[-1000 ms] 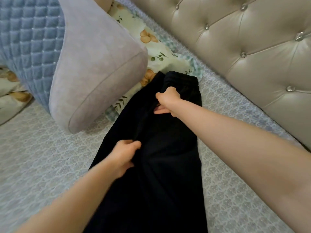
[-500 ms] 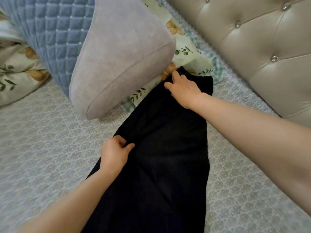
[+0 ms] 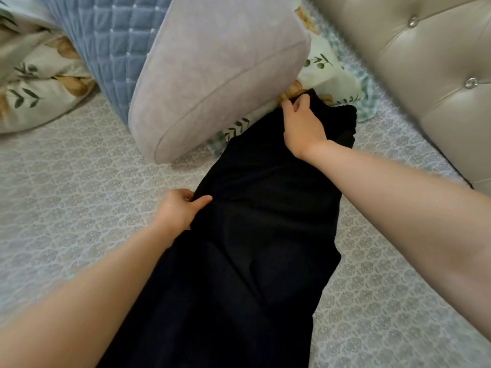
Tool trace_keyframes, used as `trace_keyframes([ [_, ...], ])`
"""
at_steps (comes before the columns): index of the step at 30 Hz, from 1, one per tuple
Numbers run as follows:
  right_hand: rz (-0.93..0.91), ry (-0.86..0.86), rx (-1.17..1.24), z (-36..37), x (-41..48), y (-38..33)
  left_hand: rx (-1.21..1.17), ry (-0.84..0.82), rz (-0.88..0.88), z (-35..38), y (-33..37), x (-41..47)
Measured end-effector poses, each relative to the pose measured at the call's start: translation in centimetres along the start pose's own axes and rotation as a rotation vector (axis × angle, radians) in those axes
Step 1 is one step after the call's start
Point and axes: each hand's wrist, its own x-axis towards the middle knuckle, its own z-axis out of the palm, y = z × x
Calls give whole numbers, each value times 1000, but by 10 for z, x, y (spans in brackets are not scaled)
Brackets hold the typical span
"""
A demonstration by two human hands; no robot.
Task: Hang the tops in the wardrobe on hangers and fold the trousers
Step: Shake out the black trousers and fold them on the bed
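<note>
while one pair of trousers (image 3: 265, 221) lies flat, left hand (image 3: 178, 211) pinches the edge, right hand (image 3: 303, 126) grips the waist, one cushion (image 3: 212, 75) just left of it.

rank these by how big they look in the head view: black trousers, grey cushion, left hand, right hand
1. black trousers
2. grey cushion
3. left hand and right hand: these look alike, so they are not ranked

Trousers (image 3: 265, 235): no text readable near the fingers of the left hand (image 3: 176, 211) or the right hand (image 3: 303, 126).
Bedding (image 3: 39, 102) beyond the fingertips: patterns only, no letters or numbers.
</note>
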Motion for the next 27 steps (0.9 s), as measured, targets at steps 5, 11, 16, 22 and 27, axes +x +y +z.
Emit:
trace_keyframes([
  [5, -29, -55, -137, 4, -35, -18, -187, 54, -30, 9, -32, -34],
  [11, -340, -12, -179, 12, -92, -45, -79, 23, -78, 37, -62, -89],
  [16, -747, -180, -117, 22, -136, -72, -193, -23, -158, 64, -73, -133],
  [22, -1005, -358, -238, 27, -183, -105, -411, -196, -255, 76, -103, -184],
  [27, -1055, -370, -331, 30, -201, -118, -519, -326, -311, 77, -131, -222],
])
